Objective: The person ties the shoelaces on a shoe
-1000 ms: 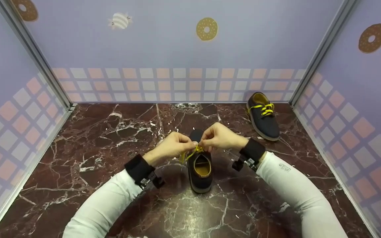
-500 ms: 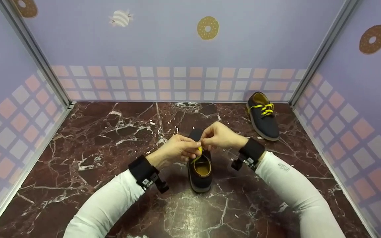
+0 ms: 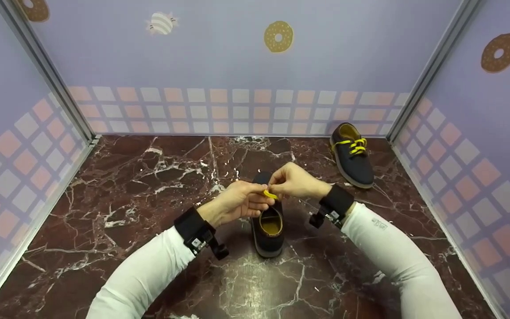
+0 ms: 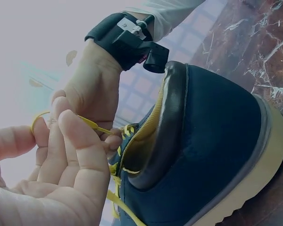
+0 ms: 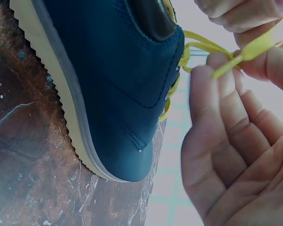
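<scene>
A dark lace-up shoe (image 3: 269, 244) with a yellow lining stands on the marbled surface, its heel toward me. Above its tongue area my left hand (image 3: 241, 201) pinches the yellow shoelace (image 3: 270, 195) between thumb and index finger, the other fingers loosely bent. My right hand (image 3: 297, 180) pinches the lace just beside it, fingertips almost touching the left ones. In the left wrist view a strand of shoelace (image 4: 90, 123) runs between both hands. From the right wrist, a flat lace piece (image 5: 257, 47) shows at the fingertips. Both hands hide much of the lacing.
A second dark shoe (image 3: 353, 157) with yellow laces lies at the back right, toe toward me. Lilac panels with a checked border (image 3: 237, 113) enclose the marbled surface (image 3: 148, 212) at the back and sides. Small white flecks are scattered behind the hands.
My left hand has shifted slightly right, and its lower fingers have loosened and spread. A yellow lace piece now shows between the hands. The right hand and both shoes stay nearly still.
</scene>
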Action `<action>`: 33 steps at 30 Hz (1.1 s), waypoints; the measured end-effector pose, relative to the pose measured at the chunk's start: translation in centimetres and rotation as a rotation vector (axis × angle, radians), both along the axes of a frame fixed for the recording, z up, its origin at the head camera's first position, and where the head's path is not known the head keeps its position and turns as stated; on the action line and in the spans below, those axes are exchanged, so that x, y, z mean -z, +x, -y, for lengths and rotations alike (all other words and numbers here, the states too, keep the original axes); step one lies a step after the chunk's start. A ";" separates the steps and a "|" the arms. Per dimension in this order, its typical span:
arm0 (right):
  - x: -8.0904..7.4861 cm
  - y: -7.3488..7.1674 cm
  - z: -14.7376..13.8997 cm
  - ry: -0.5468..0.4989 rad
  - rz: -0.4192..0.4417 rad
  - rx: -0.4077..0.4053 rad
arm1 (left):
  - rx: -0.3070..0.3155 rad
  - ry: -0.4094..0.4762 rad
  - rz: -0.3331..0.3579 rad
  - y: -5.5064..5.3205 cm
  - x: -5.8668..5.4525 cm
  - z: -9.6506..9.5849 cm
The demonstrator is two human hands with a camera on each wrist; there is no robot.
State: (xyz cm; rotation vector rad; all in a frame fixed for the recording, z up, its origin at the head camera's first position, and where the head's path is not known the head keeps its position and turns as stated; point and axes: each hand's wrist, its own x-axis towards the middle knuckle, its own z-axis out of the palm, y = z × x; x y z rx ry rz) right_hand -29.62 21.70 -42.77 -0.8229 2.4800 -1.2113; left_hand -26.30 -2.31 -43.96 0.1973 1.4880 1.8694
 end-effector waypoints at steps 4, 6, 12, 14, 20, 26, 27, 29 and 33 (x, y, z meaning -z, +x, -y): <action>0.2 0.0 -0.1 0.004 -0.021 0.009 | -0.008 -0.055 -0.060 0.4 0.7 -0.6; 0.2 0.0 -0.2 0.008 -0.026 0.013 | -0.023 -0.102 -0.106 0.7 1.0 -1.1; 0.2 0.2 -0.1 -0.011 -0.008 0.037 | -0.021 -0.268 -0.366 2.0 1.5 -2.4; 0.2 0.3 0.0 -0.013 -0.004 0.042 | 0.026 -0.314 -0.463 2.4 1.4 -2.7; 0.5 0.2 0.0 -0.016 -0.020 0.042 | 0.099 -0.513 -0.731 2.5 0.4 -2.5; 0.9 0.1 0.2 -0.042 0.007 0.052 | -0.160 -0.697 -0.941 0.9 0.3 -1.2; 0.9 0.1 0.3 -0.047 0.006 0.052 | -0.200 -0.702 -0.953 0.7 0.4 -1.0; 0.8 0.2 0.4 -0.043 -0.012 0.052 | -0.255 -0.694 -0.965 0.3 0.9 -0.8; 0.4 0.5 0.6 -0.014 -0.077 0.051 | -0.293 -0.660 -0.991 0.1 1.8 -0.9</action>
